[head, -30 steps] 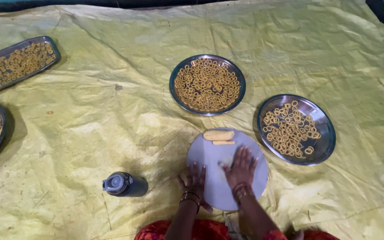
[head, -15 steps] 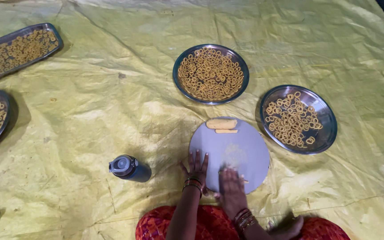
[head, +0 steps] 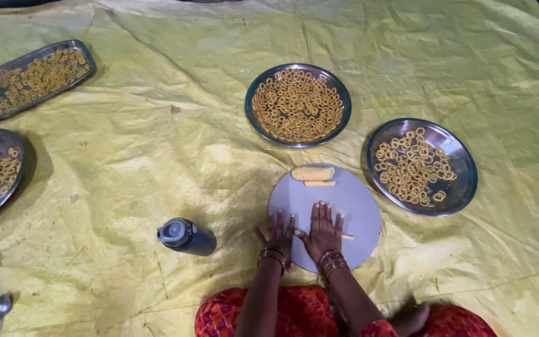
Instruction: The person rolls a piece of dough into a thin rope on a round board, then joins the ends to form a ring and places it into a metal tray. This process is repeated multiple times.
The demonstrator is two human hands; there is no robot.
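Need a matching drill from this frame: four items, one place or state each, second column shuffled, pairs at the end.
Items:
1. right hand
2. dough log
3. dark bottle
4. spoon

Places or states:
A. bottom left corner of the yellow sheet
B. lying on its side, left of the round board
C. flat on the board, over a thin dough strand
D. far edge of the board

Pairs: 1-C, 2-D, 3-B, 4-A

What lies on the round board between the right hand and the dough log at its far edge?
In the head view, only bare board separates the right hand from the dough log, apart from a thinner dough stick just beside the log.
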